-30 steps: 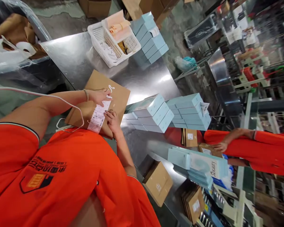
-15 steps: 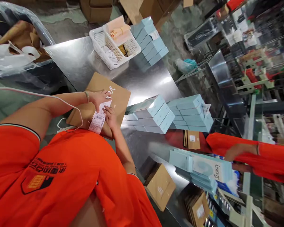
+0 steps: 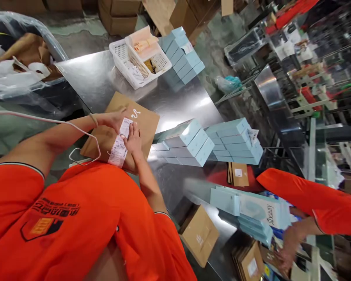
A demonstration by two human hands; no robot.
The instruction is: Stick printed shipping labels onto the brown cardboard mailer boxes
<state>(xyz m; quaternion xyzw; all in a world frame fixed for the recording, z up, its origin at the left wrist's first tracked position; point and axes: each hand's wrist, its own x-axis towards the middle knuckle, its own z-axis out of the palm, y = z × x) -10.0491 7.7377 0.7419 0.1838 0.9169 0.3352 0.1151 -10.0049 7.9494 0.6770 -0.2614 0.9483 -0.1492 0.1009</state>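
Note:
A flat brown cardboard carton (image 3: 148,117) with a white squiggle mark lies tilted on the metal table in front of me. A long white printed label (image 3: 118,150) runs across it, its lower end at the carton's near edge. My left hand (image 3: 114,120) rests on the carton at the label's upper left side, its fingers somewhat blurred but stretched out. My right hand (image 3: 133,141) presses on the label's right side, fingers extended and lying flat.
White basket (image 3: 140,74) and light-blue boxes (image 3: 183,54) stand at the table's (image 3: 90,70) far end. More blue boxes (image 3: 190,142) are on the right, with a carton (image 3: 200,236) lower down. A white cable (image 3: 61,121) crosses my left arm. A person's hand (image 3: 289,246) is at far right.
My left hand has shifted slightly left, uncovering the label's upper end. My right hand has moved a little left, onto the label. The other person's hand has moved down.

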